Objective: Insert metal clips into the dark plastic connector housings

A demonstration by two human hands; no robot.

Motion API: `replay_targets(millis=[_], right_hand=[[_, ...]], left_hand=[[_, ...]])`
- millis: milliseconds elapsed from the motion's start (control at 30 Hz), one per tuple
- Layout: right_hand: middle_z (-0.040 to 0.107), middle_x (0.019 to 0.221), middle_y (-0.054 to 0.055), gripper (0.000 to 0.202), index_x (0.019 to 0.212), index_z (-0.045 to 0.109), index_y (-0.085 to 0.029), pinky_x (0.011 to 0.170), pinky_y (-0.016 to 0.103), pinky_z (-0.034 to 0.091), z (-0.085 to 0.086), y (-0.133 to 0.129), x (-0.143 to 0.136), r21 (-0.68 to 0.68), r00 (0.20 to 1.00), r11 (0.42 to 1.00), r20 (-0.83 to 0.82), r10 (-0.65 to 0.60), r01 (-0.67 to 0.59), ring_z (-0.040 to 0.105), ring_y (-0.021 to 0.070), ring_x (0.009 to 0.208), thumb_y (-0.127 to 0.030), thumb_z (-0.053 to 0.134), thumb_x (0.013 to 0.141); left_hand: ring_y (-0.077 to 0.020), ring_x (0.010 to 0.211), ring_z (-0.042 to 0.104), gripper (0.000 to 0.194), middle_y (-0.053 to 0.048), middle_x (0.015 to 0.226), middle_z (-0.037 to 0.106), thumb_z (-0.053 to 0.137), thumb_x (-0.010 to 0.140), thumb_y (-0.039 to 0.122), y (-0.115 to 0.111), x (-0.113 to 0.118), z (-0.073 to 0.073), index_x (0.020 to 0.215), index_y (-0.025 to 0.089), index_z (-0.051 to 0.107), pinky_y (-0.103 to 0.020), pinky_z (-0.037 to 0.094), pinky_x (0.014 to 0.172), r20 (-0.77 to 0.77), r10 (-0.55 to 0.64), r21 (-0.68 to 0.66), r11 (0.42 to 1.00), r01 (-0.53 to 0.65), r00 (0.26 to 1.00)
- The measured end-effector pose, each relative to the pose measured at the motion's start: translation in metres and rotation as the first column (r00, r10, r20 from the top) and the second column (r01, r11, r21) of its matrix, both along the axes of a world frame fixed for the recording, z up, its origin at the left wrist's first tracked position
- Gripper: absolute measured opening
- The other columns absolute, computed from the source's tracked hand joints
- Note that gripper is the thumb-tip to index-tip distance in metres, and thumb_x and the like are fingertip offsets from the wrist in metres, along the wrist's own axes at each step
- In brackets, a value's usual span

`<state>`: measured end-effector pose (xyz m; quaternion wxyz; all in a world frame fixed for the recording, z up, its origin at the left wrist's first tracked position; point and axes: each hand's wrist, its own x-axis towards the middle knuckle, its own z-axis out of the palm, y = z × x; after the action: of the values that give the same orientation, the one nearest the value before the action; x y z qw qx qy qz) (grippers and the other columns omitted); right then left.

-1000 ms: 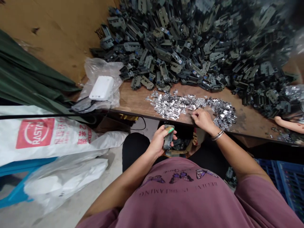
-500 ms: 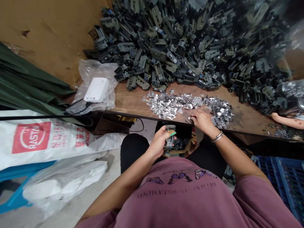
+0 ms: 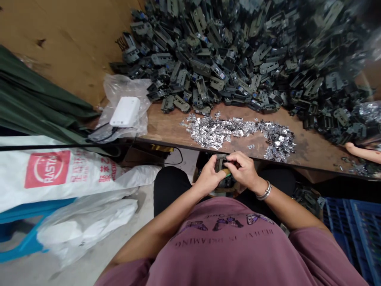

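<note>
- Part (image 3: 220, 157): grey and narrow, gripped in the left hand (image 3: 208, 176), the right hand's (image 3: 244, 170) fingertips at its far end; mostly hidden by fingers.
- Clips (image 3: 210, 132): small, shiny, silvery, strewn loose in a joined heap along the table's near edge, one lying apart.
- Housings (image 3: 202, 65): grey-green, slotted, piled every which way behind the clips.

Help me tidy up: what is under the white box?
The white box rests on a crumpled clear plastic bag, which sticks out around it. Anything else directly beneath is covered and cannot be seen.
</note>
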<state>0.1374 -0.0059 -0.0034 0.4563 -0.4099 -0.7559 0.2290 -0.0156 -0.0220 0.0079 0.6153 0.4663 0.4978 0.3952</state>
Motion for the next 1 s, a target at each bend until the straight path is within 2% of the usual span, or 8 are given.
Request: replay_targets(millis=[167,300,433,600,700,800,900,1000], right_hand=[[0.068,0.083,0.003,0.007,0.090,0.066,-0.022,0.069,0.030,0.054,0.000,0.002,-0.003,0.050,0.999,0.998,-0.036,0.035,-0.033,0.064,0.0155,0.077,-0.017,0.061,0.089],[0.069,0.084,0.005,0.011,0.095,0.067,-0.021,0.071,0.031,0.056,-0.001,-0.001,-0.005,0.106,1.000,0.994,0.022,0.011,-0.013,0.066,0.0161,0.079,-0.015,0.059,0.091],[0.070,0.089,0.008,0.015,0.100,0.067,-0.020,0.073,0.031,0.058,-0.009,-0.006,-0.009,0.149,0.997,0.989,0.073,-0.017,0.006,0.067,0.0171,0.082,-0.014,0.056,0.092],[0.071,0.092,0.009,0.024,0.105,0.069,-0.022,0.075,0.033,0.060,-0.018,-0.013,-0.013,0.176,0.983,0.984,0.180,-0.043,0.011,0.068,0.0191,0.086,-0.014,0.049,0.094],[0.071,0.094,0.010,0.024,0.105,0.070,-0.022,0.075,0.034,0.060,-0.013,-0.013,-0.012,0.117,0.986,0.991,0.157,0.053,-0.072,0.069,0.0192,0.087,-0.015,0.048,0.095],[0.072,0.095,0.008,0.019,0.107,0.069,-0.023,0.075,0.034,0.060,-0.004,-0.010,-0.006,0.028,0.987,0.989,0.062,0.146,-0.148,0.069,0.0184,0.086,-0.021,0.056,0.094],[0.072,0.103,0.008,0.024,0.116,0.066,-0.023,0.076,0.035,0.060,0.001,-0.012,0.001,-0.037,0.997,0.996,-0.015,0.079,-0.079,0.069,0.0180,0.086,-0.023,0.058,0.093],[0.072,0.100,0.008,0.027,0.119,0.063,-0.022,0.072,0.032,0.060,-0.002,-0.019,0.004,-0.097,0.999,0.995,-0.030,0.023,-0.025,0.070,0.0169,0.081,-0.021,0.058,0.092]], left_hand=[[-0.0166,0.084,0.055,0.028,-0.001,0.088,0.058,0.062,0.067,0.017,-0.001,-0.003,0.002,0.093,0.018,0.050,-0.030,0.044,0.078,-0.083,0.021,0.045,0.999,-0.017,0.996],[-0.0155,0.079,0.053,0.029,0.001,0.085,0.056,0.063,0.067,0.018,-0.002,-0.004,0.000,0.092,0.018,0.048,-0.030,0.043,0.075,-0.151,0.041,0.063,0.997,-0.032,0.988],[-0.0143,0.072,0.049,0.027,0.003,0.079,0.051,0.061,0.068,0.018,-0.004,-0.005,-0.003,0.090,0.019,0.046,-0.029,0.041,0.069,-0.232,0.052,0.072,0.997,-0.036,0.971],[-0.0131,0.064,0.043,0.028,0.005,0.071,0.042,0.062,0.066,0.016,-0.009,-0.009,0.003,0.081,0.022,0.040,-0.029,0.035,0.062,-0.424,0.040,0.115,0.993,0.010,0.905],[-0.0142,0.064,0.045,0.031,0.005,0.071,0.043,0.065,0.066,0.017,-0.010,-0.014,0.010,0.081,0.023,0.039,-0.030,0.035,0.062,-0.511,-0.013,0.104,0.992,0.076,0.859],[-0.0181,0.073,0.052,0.038,0.000,0.081,0.052,0.073,0.067,0.029,-0.009,-0.019,0.014,0.089,0.022,0.044,-0.031,0.040,0.066,-0.529,-0.068,0.137,0.977,0.164,0.846],[-0.0199,0.079,0.053,0.030,-0.003,0.085,0.054,0.068,0.077,0.040,-0.008,-0.024,0.014,0.086,0.021,0.047,-0.033,0.041,0.071,-0.556,-0.035,0.278,0.934,0.225,0.831],[-0.0179,0.071,0.047,0.024,-0.002,0.073,0.047,0.049,0.090,0.035,-0.009,-0.028,0.012,0.071,0.022,0.041,-0.033,0.037,0.069,-0.578,0.079,0.398,0.896,0.196,0.812]])
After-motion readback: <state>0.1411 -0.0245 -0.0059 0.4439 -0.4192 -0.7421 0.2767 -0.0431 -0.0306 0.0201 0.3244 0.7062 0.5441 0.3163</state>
